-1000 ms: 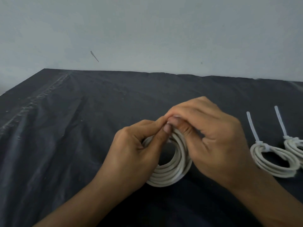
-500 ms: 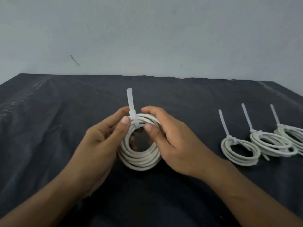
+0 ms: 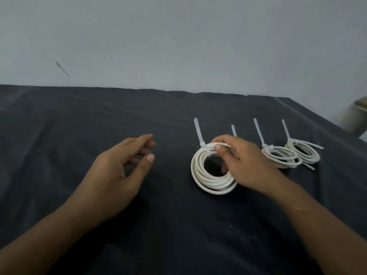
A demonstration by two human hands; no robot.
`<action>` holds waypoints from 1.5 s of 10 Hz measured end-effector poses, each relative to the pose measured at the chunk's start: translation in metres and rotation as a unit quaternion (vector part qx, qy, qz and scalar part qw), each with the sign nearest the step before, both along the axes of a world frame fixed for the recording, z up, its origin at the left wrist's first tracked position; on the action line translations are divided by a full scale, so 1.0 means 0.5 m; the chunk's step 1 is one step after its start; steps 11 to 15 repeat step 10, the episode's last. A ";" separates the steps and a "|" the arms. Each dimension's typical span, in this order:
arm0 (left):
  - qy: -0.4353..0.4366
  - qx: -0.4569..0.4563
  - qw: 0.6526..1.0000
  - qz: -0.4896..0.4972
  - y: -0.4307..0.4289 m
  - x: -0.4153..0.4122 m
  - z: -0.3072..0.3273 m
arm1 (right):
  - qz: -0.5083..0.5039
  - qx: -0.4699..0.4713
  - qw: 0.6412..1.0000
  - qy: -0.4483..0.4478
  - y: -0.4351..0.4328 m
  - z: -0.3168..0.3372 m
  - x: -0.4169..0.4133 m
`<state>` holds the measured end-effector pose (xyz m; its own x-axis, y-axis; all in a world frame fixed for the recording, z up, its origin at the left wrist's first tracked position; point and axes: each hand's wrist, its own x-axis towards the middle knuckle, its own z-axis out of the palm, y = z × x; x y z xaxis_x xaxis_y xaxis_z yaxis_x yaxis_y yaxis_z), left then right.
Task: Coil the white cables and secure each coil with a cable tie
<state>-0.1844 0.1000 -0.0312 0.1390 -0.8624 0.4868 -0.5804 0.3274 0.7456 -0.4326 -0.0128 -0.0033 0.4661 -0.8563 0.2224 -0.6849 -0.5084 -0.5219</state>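
The wall behind the work area was plain pale grey, and at its left it bore one dark slanted mark. A smaller dark speck showed near the wall's middle, just above the counter's far edge. The counter was covered edge to edge in a dark, wrinkled cloth, with creases running along its left part and a rumpled fold at the far edge against the wall.

The left hand hovered over bare cloth at centre-left, palm turned inward, fingers loosely curled and apart from the thumb, gripping nothing. It was well apart from the cables.

To its right, the largest white cable coil stood tilted on the cloth, bound at its top by a cable tie whose tail pointed upward. The right hand pinched the coil's upper strands between thumb and forefinger, just beside the tie's head, with the remaining fingers reaching behind the coil.

A second tie tail rose behind that hand; whatever it bound was hidden by the hand. Further right lay a tied coil, flat on the cloth, and beside it another tied coil overlapping its edge, each with an upright tail.

At the far right edge, beyond the counter's corner, a pale boxlike object stood, too blurred to identify.
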 end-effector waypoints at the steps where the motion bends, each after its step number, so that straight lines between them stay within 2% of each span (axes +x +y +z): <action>1: -0.057 -0.007 0.998 0.005 0.002 0.004 -0.003 | 0.002 -0.042 0.999 0.018 0.006 -0.004 -0.002; 2: -0.098 -0.007 0.995 0.009 0.003 0.006 -0.001 | 0.008 -0.108 0.990 0.092 -0.006 0.002 0.003; 3: -0.123 -0.003 0.992 0.014 0.007 0.004 0.001 | -0.009 -0.116 0.981 0.152 -0.015 0.000 0.009; 4: -0.160 -0.006 0.987 0.010 0.010 0.001 0.002 | -0.041 -0.069 0.989 0.123 -0.016 -0.001 0.010; 6: -0.182 0.009 0.983 0.022 0.006 0.000 0.005 | -0.097 -0.085 0.978 0.164 -0.009 0.005 0.014; 7: -0.209 0.020 0.978 0.018 0.009 -0.001 0.010 | -0.090 -0.062 0.978 0.177 -0.007 0.014 0.015; 8: -0.235 0.036 0.971 0.021 0.017 0.003 0.030 | -0.080 -0.017 0.986 0.145 -0.006 0.039 0.014; 10: -0.262 0.024 0.962 0.077 0.035 0.007 0.128 | -0.061 -0.019 0.988 0.143 -0.003 0.143 0.036; 15: -0.262 0.024 0.962 0.077 0.035 0.007 0.128 | -0.061 -0.019 0.988 0.143 -0.003 0.143 0.036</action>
